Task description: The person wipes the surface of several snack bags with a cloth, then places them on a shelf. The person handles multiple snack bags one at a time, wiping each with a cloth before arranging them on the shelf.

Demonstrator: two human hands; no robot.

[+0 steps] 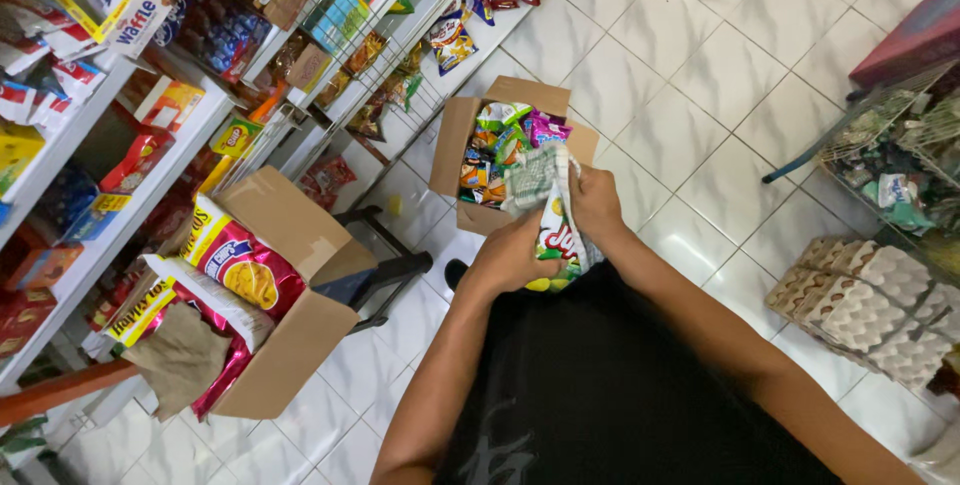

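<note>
Along the left edge run white metal shelves [150,160] packed with bright snack boxes and packets. Just beside them, a large brown cardboard box [290,345] stands open on a dark stand, with red and yellow crisp bags [235,260] spilling over its left flap. On the white tiled floor [700,75] near the shelf foot sits a smaller open brown cardboard carton [455,140] filled with small colourful snack packets.

In the middle, the left hand [510,257] has its fingers curled tight around the lower part of a bundle of green, white and red snack sachets [550,205], held just above the small carton's near edge. The right hand [597,200] clamps the same bundle from the other side, fingers folded on it.

By the right edge, stacked grey pulp egg trays [870,310] lie on the floor below a wire rack [900,145].
</note>
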